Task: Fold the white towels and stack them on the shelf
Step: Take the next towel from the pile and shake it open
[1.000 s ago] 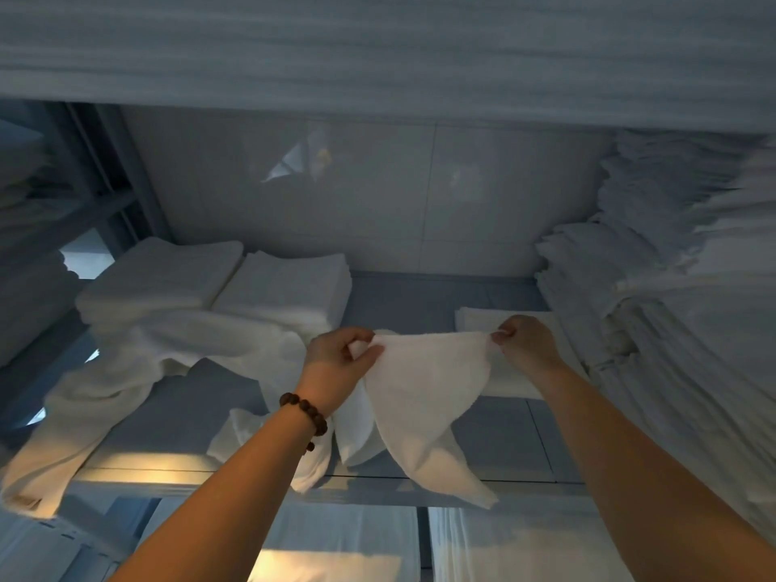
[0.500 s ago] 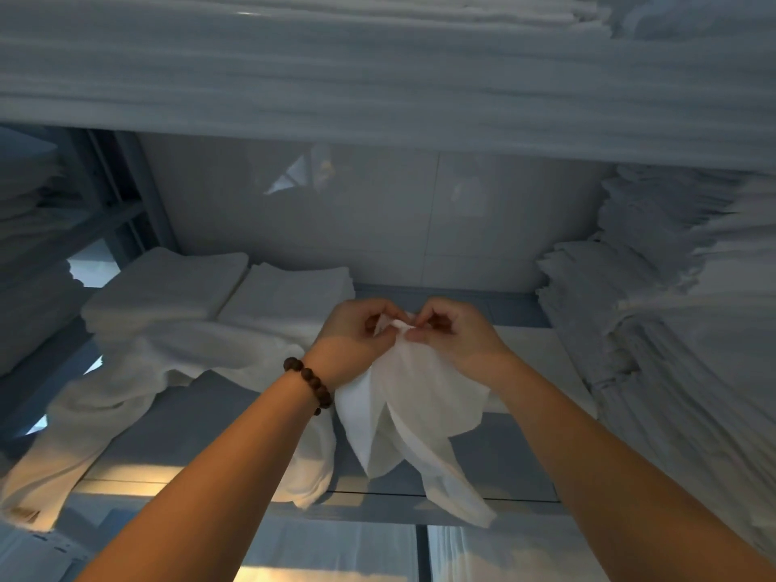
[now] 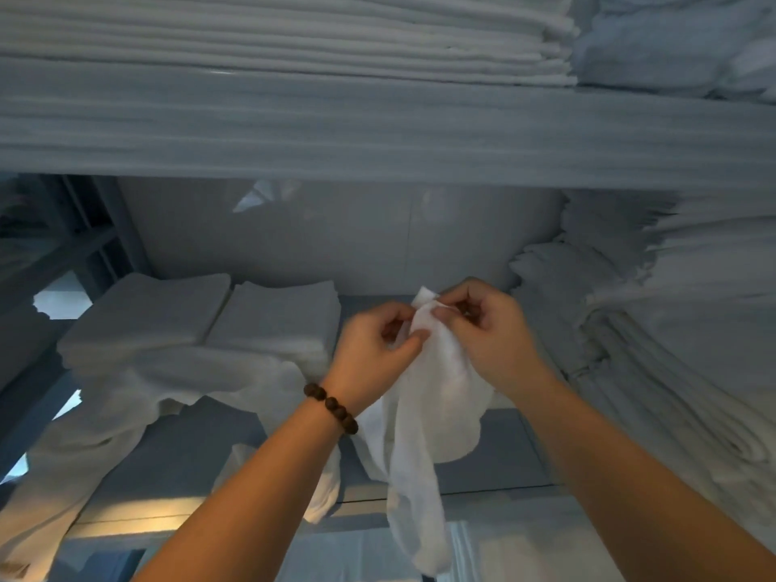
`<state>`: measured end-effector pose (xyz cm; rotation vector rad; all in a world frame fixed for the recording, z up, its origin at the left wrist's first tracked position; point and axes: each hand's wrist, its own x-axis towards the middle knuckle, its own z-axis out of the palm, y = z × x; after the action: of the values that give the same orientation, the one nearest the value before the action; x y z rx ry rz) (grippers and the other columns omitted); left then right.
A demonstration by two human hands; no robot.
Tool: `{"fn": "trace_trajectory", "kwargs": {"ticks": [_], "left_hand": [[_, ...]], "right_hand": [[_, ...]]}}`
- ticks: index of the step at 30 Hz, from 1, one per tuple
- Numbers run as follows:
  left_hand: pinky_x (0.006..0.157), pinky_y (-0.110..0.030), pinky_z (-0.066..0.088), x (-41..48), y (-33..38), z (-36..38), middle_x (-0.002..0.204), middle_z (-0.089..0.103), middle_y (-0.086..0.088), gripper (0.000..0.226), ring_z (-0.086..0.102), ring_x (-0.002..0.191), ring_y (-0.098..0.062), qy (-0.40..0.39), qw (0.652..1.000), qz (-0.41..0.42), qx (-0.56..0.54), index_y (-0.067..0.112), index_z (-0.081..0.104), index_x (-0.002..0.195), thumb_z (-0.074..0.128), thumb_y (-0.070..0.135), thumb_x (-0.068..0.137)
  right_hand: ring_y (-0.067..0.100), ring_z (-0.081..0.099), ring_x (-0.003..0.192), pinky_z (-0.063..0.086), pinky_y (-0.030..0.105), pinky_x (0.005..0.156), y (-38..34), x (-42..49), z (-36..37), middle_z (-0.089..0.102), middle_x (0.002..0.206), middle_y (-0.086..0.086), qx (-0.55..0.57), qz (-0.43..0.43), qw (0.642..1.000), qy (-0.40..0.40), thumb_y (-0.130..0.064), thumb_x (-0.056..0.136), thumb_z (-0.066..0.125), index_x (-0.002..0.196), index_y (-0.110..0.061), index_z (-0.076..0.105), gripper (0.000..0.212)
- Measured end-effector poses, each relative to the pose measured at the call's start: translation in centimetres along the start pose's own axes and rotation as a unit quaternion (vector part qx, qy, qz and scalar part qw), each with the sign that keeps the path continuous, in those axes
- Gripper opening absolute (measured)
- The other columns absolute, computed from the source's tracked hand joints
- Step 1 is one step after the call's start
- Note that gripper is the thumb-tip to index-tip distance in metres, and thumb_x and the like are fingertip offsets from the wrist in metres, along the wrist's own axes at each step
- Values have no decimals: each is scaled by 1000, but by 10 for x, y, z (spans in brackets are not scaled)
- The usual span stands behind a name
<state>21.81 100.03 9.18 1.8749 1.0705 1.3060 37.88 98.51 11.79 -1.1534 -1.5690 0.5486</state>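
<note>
bracelet (image 3: 331, 407): dark beads on the left wrist, the nearest thing we see.
left hand (image 3: 375, 350): raised over the shelf front; thumb and fingers (image 3: 413, 341) pinch the top of the white towel.
right hand (image 3: 493, 336): just beside the left; fingers (image 3: 446, 313) curled, pinching the same top edge from the other side.
white towel (image 3: 432, 396): bunched at the top between both hands, one corner poking above the fingertips. The rest hangs loose, with its tail dropping past the shelf's front edge.
shelf (image 3: 180, 447): grey board below the hands, with a warm light patch at front left.
loose towel (image 3: 126, 396): unfolded, sprawled over the shelf's left side and spilling off the edge.
far-left stack (image 3: 142, 317): folded white towels behind the loose one.
second stack (image 3: 277, 321): folded, just beside the first; we read them as touching.
right pile (image 3: 672, 329): tall heap of white towels, edges ragged.
back wall (image 3: 336, 237): pale, glossy panel.
upper towels (image 3: 294, 35): flat layers on the level above.
</note>
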Motion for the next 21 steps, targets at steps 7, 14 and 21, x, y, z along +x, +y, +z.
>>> {"fn": "trace_trajectory", "kwargs": {"ticks": [7, 14, 21], "left_hand": [[69, -35, 55, -13, 43, 14, 76, 68, 1, 5, 65, 72, -16, 13, 996, 82, -33, 14, 68, 80, 72, 16, 81], [72, -41, 53, -63, 51, 36, 79, 67, -2, 17, 63, 74, -16, -42, 994, 37, 97, 10, 70, 80, 70, 27, 81], [70, -35, 51, -116, 37, 51, 88, 64, -2, 24, 61, 77, -18, -95, 976, -44, 190, 8, 71, 87, 68, 30, 82]], "right_hand": [[21, 59, 71, 47, 39, 67, -34, -22, -38, 64, 71, -4, -9, -36, 999, -21, -13, 79, 72, 71, -24, 62, 17], [30, 56, 72, 44, 38, 64, -57, -48, -83, 63, 77, 15, -19, -104, 994, 15, -9, 80, 70, 75, -6, 61, 10], [4, 58, 69, 46, 27, 71, -74, -63, -124, 62, 72, -12, -73, -106, 992, -9, -9, 78, 72, 75, -17, 62, 12]]}}
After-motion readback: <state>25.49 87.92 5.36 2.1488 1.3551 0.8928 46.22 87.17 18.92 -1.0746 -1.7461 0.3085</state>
